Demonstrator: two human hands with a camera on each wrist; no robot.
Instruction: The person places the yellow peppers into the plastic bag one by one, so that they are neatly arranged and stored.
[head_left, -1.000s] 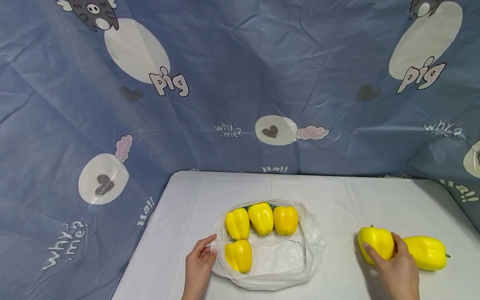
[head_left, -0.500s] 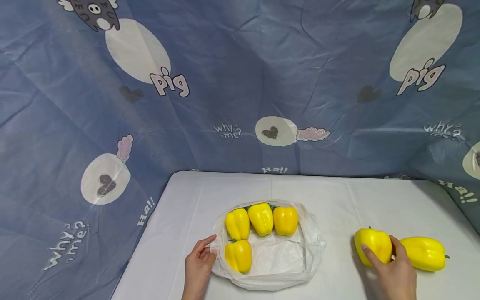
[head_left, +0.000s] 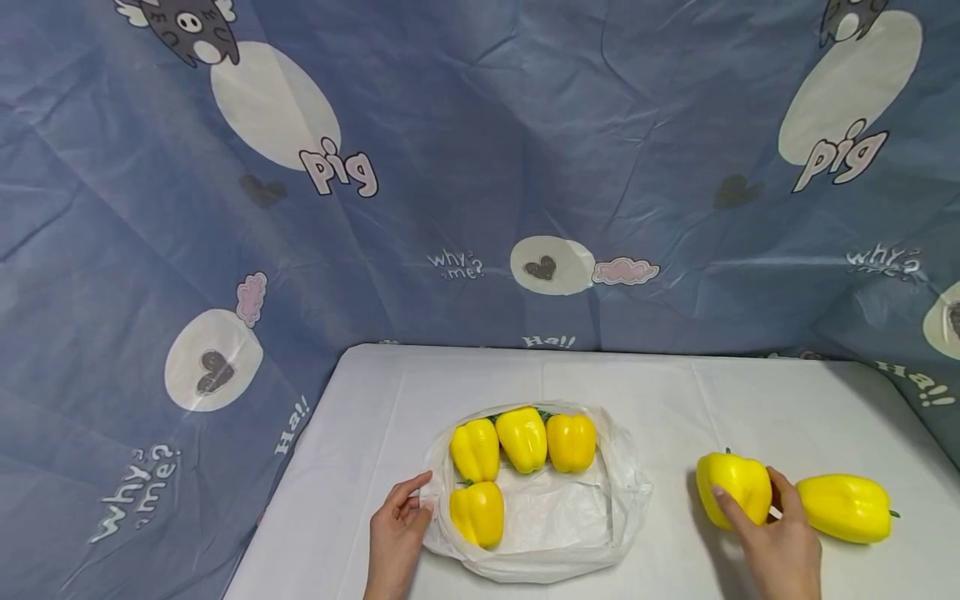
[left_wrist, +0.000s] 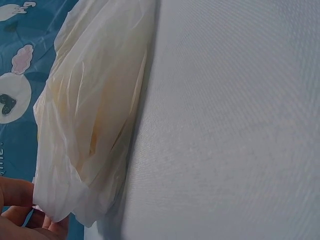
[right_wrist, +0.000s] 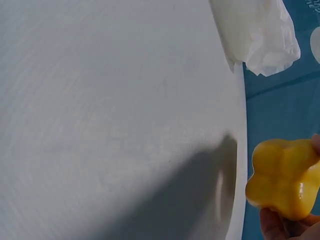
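A white plastic bag lies with its mouth spread wide on the table, several yellow bell peppers inside along its far and left sides. My left hand pinches the bag's left rim between thumb and index finger; the left wrist view shows its fingers at the bag's edge. Off to the right, my right hand grips a yellow bell pepper, thumb on the near side and fingers behind. In the right wrist view this bell pepper shows its lobed end, above a shadow on the table.
Another yellow bell pepper lies on its side just right of my right hand, its green stem pointing right. White cloth covers the table. A blue printed curtain hangs behind the table and along both sides.
My right hand has moved slightly left with the bell pepper, widening the gap to the one lying at the right. The left hand and the bag have stayed in place.
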